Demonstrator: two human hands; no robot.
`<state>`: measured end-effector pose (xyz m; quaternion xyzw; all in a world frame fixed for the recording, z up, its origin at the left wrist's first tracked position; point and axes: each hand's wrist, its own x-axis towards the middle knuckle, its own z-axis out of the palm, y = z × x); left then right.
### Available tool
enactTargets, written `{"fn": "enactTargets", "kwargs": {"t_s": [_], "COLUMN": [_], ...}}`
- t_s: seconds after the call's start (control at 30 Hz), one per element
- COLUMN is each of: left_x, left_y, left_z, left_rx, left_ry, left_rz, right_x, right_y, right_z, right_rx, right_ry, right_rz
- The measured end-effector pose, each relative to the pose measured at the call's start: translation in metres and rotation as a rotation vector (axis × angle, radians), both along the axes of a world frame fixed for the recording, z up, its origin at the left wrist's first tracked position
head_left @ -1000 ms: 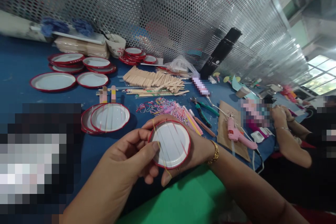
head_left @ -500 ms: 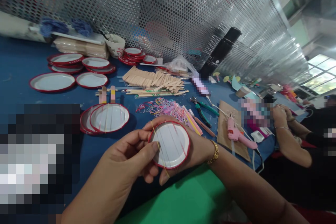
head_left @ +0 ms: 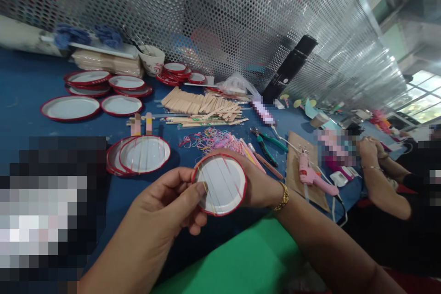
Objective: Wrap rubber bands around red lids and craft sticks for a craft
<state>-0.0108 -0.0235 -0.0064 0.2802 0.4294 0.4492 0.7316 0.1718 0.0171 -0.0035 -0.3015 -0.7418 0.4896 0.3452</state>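
A round jar lid (head_left: 220, 186) with a red rim and pale inside faces me, with several thin coloured rubber bands stretched across it. My left hand (head_left: 179, 200) is closed on its left edge, thumb on the inner face over a yellow band. From behind and the right, my right hand (head_left: 258, 181) supports the lid; most of its fingers are hidden. To the left, banded lids (head_left: 144, 154) overlap on the table near short striped sticks (head_left: 149, 124). Just beyond my hands lies a tangled heap of coloured rubber bands (head_left: 220, 141).
Plain red-rimmed lids (head_left: 70, 108) lie at the back left, near a white cup (head_left: 152, 60). Wooden sticks (head_left: 193, 101), pliers (head_left: 265, 147) and a pink glue gun (head_left: 312, 174) are further right. A perforated metal screen (head_left: 213, 18) rises behind. A co-worker's arm (head_left: 386, 193) rests at the right.
The lid has shifted slightly up and left. The yellow band that stretched past the rim to my right fingers and thumb now lies across the lid. My right thumb has gone out of sight behind it.
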Motion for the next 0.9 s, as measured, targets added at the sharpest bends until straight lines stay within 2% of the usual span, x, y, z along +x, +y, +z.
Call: {"fn": "enactTargets", "kwargs": {"t_s": [0.1, 0.23, 0.5, 0.8, 0.9], "left_x": [0.000, 0.001, 0.000, -0.003, -0.003], "left_y": [0.001, 0.004, 0.003, 0.003, 0.002], "left_z": [-0.002, 0.000, -0.004, -0.004, -0.003], "left_rx": [0.010, 0.042, 0.065, 0.067, 0.058], "left_ry": [0.013, 0.033, 0.022, 0.046, 0.040], "left_rz": [0.039, 0.071, 0.023, 0.007, 0.001], "right_x": [0.000, 0.002, 0.006, 0.005, 0.006], "right_y": [0.000, 0.001, -0.001, 0.000, 0.000], "right_z": [0.000, 0.003, 0.017, 0.020, 0.019], "right_rx": [0.027, -0.016, 0.000, -0.117, -0.106], "right_ry": [-0.051, -0.019, -0.121, -0.097, -0.124], "right_rz": [-0.050, -0.028, 0.024, 0.070, 0.058]}}
